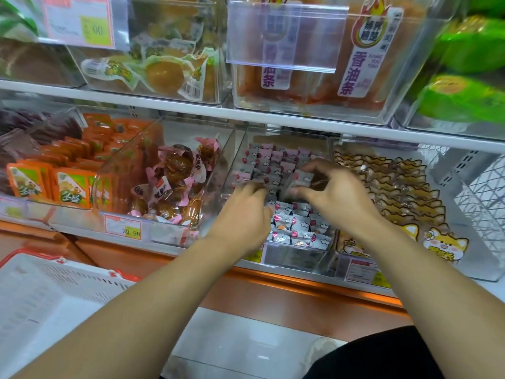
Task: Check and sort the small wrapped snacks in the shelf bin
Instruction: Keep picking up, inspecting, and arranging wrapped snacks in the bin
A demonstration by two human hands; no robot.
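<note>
A clear shelf bin [289, 259] on the middle shelf holds several small grey-and-pink wrapped snacks [299, 224] in rows. Both hands reach into it. My left hand [243, 214] lies over the bin's left side, its fingertips pressed among the snacks; I cannot see whether it holds one. My right hand [336, 192] hovers over the middle of the bin and pinches one grey wrapped snack [302, 180] between thumb and fingers. More of the same snacks [269, 160] fill the back of the bin.
Left of it stands a bin of pink-wrapped brown snacks [175, 181], then orange packets [71, 184]. To the right lie cat-print bags [404, 192]. Clear bins sit on the shelf above [273, 113]. A white basket [49, 305] is at lower left.
</note>
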